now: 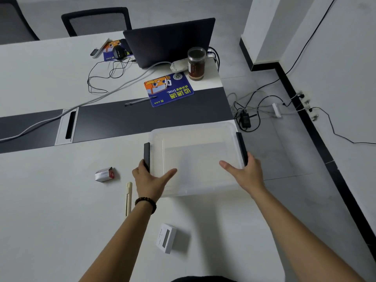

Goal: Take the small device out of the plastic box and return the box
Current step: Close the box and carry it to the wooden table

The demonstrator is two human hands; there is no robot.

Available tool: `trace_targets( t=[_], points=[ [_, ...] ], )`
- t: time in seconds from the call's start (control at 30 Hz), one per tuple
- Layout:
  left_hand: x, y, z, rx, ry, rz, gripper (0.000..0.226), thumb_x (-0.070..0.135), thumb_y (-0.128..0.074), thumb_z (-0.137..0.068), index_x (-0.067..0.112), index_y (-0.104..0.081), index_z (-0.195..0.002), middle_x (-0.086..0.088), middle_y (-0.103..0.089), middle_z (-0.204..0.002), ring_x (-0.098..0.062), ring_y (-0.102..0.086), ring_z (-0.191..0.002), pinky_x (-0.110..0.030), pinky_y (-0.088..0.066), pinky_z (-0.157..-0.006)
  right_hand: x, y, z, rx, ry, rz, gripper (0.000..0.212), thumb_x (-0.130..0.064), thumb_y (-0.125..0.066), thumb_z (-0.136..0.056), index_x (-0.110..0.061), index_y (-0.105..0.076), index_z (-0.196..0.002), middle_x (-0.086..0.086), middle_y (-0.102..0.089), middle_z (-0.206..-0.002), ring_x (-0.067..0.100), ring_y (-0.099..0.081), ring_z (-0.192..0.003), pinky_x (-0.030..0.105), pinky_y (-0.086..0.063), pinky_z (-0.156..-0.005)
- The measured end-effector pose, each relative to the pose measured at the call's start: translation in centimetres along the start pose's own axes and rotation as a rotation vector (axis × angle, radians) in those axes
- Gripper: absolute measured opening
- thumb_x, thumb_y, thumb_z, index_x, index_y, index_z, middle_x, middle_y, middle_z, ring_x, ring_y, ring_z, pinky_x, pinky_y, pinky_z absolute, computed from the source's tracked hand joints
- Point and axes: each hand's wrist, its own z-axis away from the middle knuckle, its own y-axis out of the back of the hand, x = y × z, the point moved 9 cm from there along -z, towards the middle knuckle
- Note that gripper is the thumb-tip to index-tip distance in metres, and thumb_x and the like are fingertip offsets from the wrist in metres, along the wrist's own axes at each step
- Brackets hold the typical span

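A clear plastic box (195,137) with black side latches sits at the right edge of the white table, its inside empty. My left hand (149,179) grips its left side by the black latch, thumb over the near rim. My right hand (247,174) grips the right side at the other latch. The small white device (166,238), with a grey screen, stands on the table close to me, between my forearms and outside the box.
A small red and white carton (104,174) and a cream utility knife (128,197) lie left of my left hand. Farther off are a blue mouse pad (169,89), a pen (140,101), a jar (196,64), a laptop (169,41) and cables. The table edge drops to the floor on the right.
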Motion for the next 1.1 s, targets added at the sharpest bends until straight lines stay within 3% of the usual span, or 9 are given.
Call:
trace_targets(
  t=[0.03, 0.1, 0.23, 0.37, 0.53, 0.77, 0.93, 1.03, 1.1],
  points=[
    [0.1, -0.1, 0.2, 0.034, -0.018, -0.021, 0.110, 0.062, -0.087, -0.052, 0.014, -0.041, -0.139, -0.005, -0.045, -0.136, -0.025, -0.051, -0.120, -0.041, -0.046, -0.103, 0.2, -0.1, 0.1, 0.027, -0.006, 0.053, 0.107, -0.061, -0.081, -0.066, -0.015, -0.035, -0.151, 0.006, -0.044, -0.146, 0.024, -0.046, -0.134, 0.036, -0.042, -0.104],
    [0.3, 0.0, 0.4, 0.087, -0.066, -0.047, 0.120, 0.075, -0.081, -0.045, 0.013, -0.041, -0.139, -0.006, -0.051, -0.137, -0.026, -0.049, -0.126, -0.047, -0.046, -0.104, 0.0, -0.2, 0.4, 0.073, 0.035, 0.091, 0.115, -0.065, -0.078, -0.067, -0.015, -0.024, -0.156, 0.007, -0.036, -0.154, 0.026, -0.039, -0.141, 0.039, -0.037, -0.110],
    [0.3, 0.4, 0.7, 0.152, -0.078, -0.090, 0.119, 0.077, -0.078, -0.049, 0.013, -0.041, -0.142, -0.005, -0.056, -0.137, -0.026, -0.049, -0.128, -0.045, -0.045, -0.105, 0.2, 0.1, 0.2, 0.126, 0.065, 0.134, 0.113, -0.067, -0.076, -0.068, -0.014, -0.028, -0.155, 0.007, -0.039, -0.156, 0.027, -0.041, -0.141, 0.037, -0.036, -0.110],
    [0.1, 0.7, 2.0, 0.195, -0.102, -0.098, 0.122, 0.068, -0.081, -0.055, 0.011, -0.033, -0.151, -0.006, -0.049, -0.147, -0.024, -0.044, -0.136, -0.033, -0.036, -0.107, 0.2, 0.5, 1.0, 0.162, 0.093, 0.128, 0.111, -0.066, -0.078, -0.066, -0.015, -0.032, -0.154, 0.005, -0.044, -0.153, 0.024, -0.043, -0.139, 0.032, -0.035, -0.109],
    [0.2, 0.6, 1.1, 0.202, -0.091, -0.090, 0.119, 0.065, -0.083, -0.056, 0.011, -0.034, -0.151, -0.006, -0.050, -0.146, -0.023, -0.045, -0.135, -0.033, -0.037, -0.107, -0.5, 0.2, 0.1, 0.162, 0.145, 0.199, 0.105, -0.071, -0.073, -0.068, -0.017, -0.040, -0.151, 0.001, -0.053, -0.141, 0.022, -0.051, -0.130, 0.032, -0.042, -0.104],
    [0.5, 0.4, 0.6, 0.203, -0.129, -0.110, 0.106, 0.065, -0.078, -0.064, 0.015, -0.039, -0.148, -0.002, -0.055, -0.137, -0.021, -0.050, -0.127, -0.035, -0.044, -0.102, -0.5, -0.2, -0.5, 0.154, 0.135, 0.224, 0.105, -0.080, -0.066, -0.066, -0.025, -0.037, -0.151, -0.001, -0.053, -0.141, 0.022, -0.054, -0.126, 0.041, -0.048, -0.103],
    [-0.3, 0.5, 0.7, 0.186, -0.032, 0.123, 0.072, 0.056, -0.064, -0.084, 0.031, -0.040, -0.148, 0.007, -0.055, -0.144, -0.018, -0.054, -0.130, -0.040, -0.044, -0.109, -0.7, -0.6, -0.3, 0.118, 0.098, 0.190, 0.108, -0.084, -0.061, -0.066, -0.029, -0.029, -0.153, -0.004, -0.050, -0.150, 0.021, -0.050, -0.134, 0.042, -0.044, -0.109],
    [-0.3, 0.9, 0.9, 0.169, 0.004, 0.185, 0.057, 0.047, -0.058, -0.089, 0.033, -0.044, -0.143, 0.004, -0.063, -0.135, -0.019, -0.063, -0.117, -0.044, -0.048, -0.103, -1.2, -0.5, 0.1, 0.092, 0.085, 0.191, 0.110, -0.084, -0.059, -0.067, -0.024, -0.030, -0.154, -0.001, -0.049, -0.152, 0.023, -0.049, -0.137, 0.043, -0.043, -0.110],
    [-0.2, 2.0, 1.6, 0.182, 0.015, 0.272, 0.049, 0.040, -0.062, -0.090, 0.030, -0.050, -0.136, 0.000, -0.069, -0.121, -0.016, -0.066, -0.096, -0.037, -0.052, -0.091, -2.1, -0.2, 1.0, 0.094, 0.115, 0.164, 0.104, -0.084, -0.058, -0.069, -0.024, -0.035, -0.151, -0.002, -0.053, -0.148, 0.022, -0.051, -0.134, 0.042, -0.045, -0.108]
  ],
)
